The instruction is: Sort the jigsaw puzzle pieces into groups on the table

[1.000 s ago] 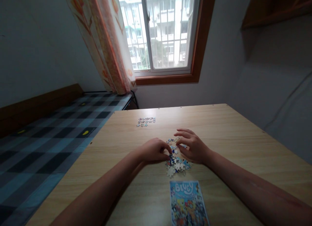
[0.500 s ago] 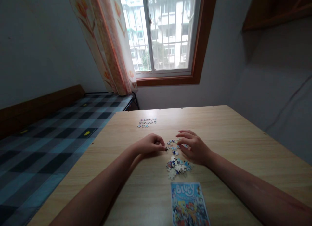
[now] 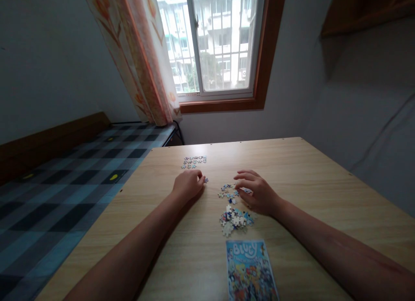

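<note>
On the wooden table (image 3: 308, 175), my left hand (image 3: 187, 185) is closed in a pinch on a small puzzle piece (image 3: 205, 179), a little short of a joined patch of puzzle pieces (image 3: 193, 161) farther back. My right hand (image 3: 256, 192) rests with curled fingers on a loose scatter of pieces (image 3: 228, 192). A second heap of loose pieces (image 3: 236, 219) lies just in front of it. A colourful puzzle picture card (image 3: 249, 270) lies flat near the table's front edge.
A bed with a blue and black checked cover (image 3: 65, 184) runs along the left side of the table. Behind the table are a barred window (image 3: 220, 41) and a floral curtain (image 3: 142, 59). A grey wall stands to the right.
My left hand has moved away from the loose pile, back and to the left, carrying a piece toward the joined patch. My right hand has stayed on the scatter.
</note>
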Demonstrator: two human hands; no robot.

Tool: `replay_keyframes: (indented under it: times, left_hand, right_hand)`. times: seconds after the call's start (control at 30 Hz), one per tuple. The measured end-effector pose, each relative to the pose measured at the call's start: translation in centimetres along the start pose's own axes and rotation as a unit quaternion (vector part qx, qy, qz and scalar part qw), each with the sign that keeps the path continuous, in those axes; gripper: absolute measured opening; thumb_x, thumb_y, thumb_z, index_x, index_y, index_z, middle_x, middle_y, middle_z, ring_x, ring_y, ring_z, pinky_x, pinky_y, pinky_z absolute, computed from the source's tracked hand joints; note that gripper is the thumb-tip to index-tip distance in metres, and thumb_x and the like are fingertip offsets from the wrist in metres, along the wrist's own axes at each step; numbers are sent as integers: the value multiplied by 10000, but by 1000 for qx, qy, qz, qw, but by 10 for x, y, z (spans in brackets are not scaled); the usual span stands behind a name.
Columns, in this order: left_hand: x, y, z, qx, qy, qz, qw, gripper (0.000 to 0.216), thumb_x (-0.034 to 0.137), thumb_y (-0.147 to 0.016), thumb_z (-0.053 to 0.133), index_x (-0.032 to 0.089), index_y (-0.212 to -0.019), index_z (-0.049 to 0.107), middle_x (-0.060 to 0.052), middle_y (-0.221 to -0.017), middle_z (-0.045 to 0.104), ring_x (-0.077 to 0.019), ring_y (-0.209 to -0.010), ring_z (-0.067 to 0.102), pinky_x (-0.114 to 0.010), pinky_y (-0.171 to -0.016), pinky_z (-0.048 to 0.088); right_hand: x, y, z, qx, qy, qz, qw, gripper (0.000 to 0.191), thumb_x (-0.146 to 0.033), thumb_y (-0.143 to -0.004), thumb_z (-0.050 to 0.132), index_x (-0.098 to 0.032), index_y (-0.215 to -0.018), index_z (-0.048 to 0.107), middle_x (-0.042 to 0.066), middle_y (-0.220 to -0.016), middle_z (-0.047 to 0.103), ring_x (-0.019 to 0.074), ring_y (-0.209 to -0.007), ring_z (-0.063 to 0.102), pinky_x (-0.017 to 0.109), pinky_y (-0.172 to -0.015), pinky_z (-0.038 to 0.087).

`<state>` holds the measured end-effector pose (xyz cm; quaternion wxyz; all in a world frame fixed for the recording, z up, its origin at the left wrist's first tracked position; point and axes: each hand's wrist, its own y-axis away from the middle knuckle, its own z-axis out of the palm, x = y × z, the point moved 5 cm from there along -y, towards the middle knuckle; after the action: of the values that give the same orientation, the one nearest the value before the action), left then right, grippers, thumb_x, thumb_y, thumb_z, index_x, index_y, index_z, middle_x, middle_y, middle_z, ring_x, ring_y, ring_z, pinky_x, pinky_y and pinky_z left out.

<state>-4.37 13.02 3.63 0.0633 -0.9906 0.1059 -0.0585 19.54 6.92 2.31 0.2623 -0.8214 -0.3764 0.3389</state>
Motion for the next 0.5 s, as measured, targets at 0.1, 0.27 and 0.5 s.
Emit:
replay_keyframes:
  times: [0.1,0.27,0.5]
  left_hand:
    - [3,0,1,13,0,49,999,252,326,-894,542,241,-982,763,-73,-996,748,-218,-887,657,-305,-760,458]
    - [2,-1,6,-5,-16,64,998,292,269,-892,521,268,-1030,778,-58,-1048,738,-221,-918,661,-305,-766,470]
    - [3,0,5,4,-11,60,998,279,321,-923,517,236,-981,776,-69,-1001,722,-216,-894,653,-294,-750,464]
  right_hand:
    - [0,1,2,-12,-10,-7,1000,199,-84,-826,621,-249,-899,704,69,-1130,711,274,-1213,584,509,-1028,492]
    - [-7,2,5,-47,-31,-31,998,292,-23,-740,597,-257,-865,719,45,-1180,702,278,-1277,542,518,-1056,467]
    - [-11,2,7,-97,-43,-24,994,287,-69,-755,655,-279,-927,750,43,-1281,669,294,-1340,500,549,-1094,425]
